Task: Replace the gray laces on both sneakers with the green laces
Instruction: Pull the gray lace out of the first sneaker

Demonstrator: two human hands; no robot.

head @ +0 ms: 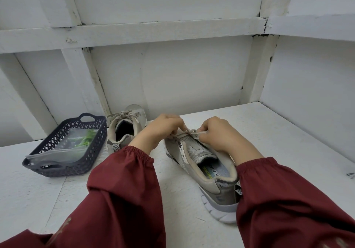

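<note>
1. We see the left hand (163, 130) with its fingers curled, pinching the flat gray lace (189, 132) at the top eyelets of the gray mesh sneaker with a white sole (207, 187).
2. The right hand (217, 134) sits just beside the left hand. It grasps the same lace between thumb and fingers, at the sneaker's right eyelet row.
3. This sneaker lies directly under both hands on the white painted surface (278, 151). Its heel points toward the person, and the hands hide its toe.
4. The second gray sneaker (123, 132) stands just left of the left hand, beyond the wrist. Its tied gray lace (123, 114) sits in a bow.
5. The dark blue plastic lattice basket (96, 142) stands farther left of the left hand, beside the second sneaker.
6. Inside the basket lies a clear plastic bag (57, 150) containing the green laces (87, 138), well apart from both hands.
7. Dark red fabric sleeves (123, 180) cover both forearms up to the wrists.
</note>
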